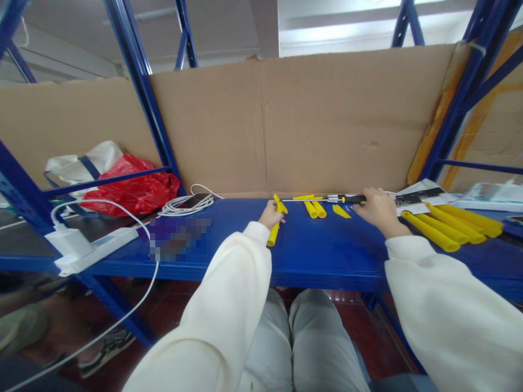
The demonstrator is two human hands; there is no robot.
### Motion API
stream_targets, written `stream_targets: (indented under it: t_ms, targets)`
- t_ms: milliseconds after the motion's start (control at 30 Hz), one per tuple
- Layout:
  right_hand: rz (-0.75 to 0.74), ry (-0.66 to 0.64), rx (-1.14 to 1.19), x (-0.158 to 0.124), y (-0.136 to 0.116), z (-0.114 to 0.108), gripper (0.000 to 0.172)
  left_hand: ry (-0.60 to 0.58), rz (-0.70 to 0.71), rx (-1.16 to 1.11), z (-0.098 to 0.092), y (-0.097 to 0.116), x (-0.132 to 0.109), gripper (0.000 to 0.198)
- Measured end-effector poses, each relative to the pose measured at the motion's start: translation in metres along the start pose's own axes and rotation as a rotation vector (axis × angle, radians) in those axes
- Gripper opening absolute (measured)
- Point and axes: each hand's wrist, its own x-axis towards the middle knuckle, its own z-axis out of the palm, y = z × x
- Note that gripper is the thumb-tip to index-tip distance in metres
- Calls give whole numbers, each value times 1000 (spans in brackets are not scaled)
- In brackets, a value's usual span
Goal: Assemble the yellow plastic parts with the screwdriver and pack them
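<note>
Yellow material is showing between the fingers of the left hand, which is gripping a yellow piece at the left end of the screwdriver, above the blue bench. Work on this one piece appears to be under way: the screwdriver is lying level, its shaft pointing at the piece's upper end. Whether the tip is touching or passing through, and whether anything is already fastened, I cannot tell.

Its lower part is looking smooth and tubular, slanting down toward the wearer from the screwdriver's line; the top is spreading into a crosspiece, partly hidden by the hand.

At the screwdriver's other end, the right hand is closing around the dark handle. Several longer yellow tubes are resting to the screwdriver's right, unheld; whether they are finished or waiting is not showing. Two short yellow tubes are lying just on the near side of the shaft, with a flat yellow scrap to their right, all seemingly left to one side. Beyond the screwdriver, brown cardboard is standing as a back wall.
</note>
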Motion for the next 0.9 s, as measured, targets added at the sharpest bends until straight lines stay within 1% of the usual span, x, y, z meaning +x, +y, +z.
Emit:
stream_targets:
  t_ms: [133,300,467,633,800,900]
  targets:
    - [6,-13,-6,0,0,-1,25,3,4,0,0,-1,0,59]
    - [-17,-42,-3,1,2,-2,28,-5,23,19,-2,-2,1,57]
    - [-57,-93,38,3,11,6,35,23,59,54,-3,-5,4,58]
    - [-100,-81,72,4,20,15,34,30,83,78,-3,-9,8,59]
    - [-100,-118,20,5,21,14,34,20,116,107,-2,-13,12,57]
    - [-101,-118,-2,4,21,13,33,20,123,123,-1,-14,14,56]
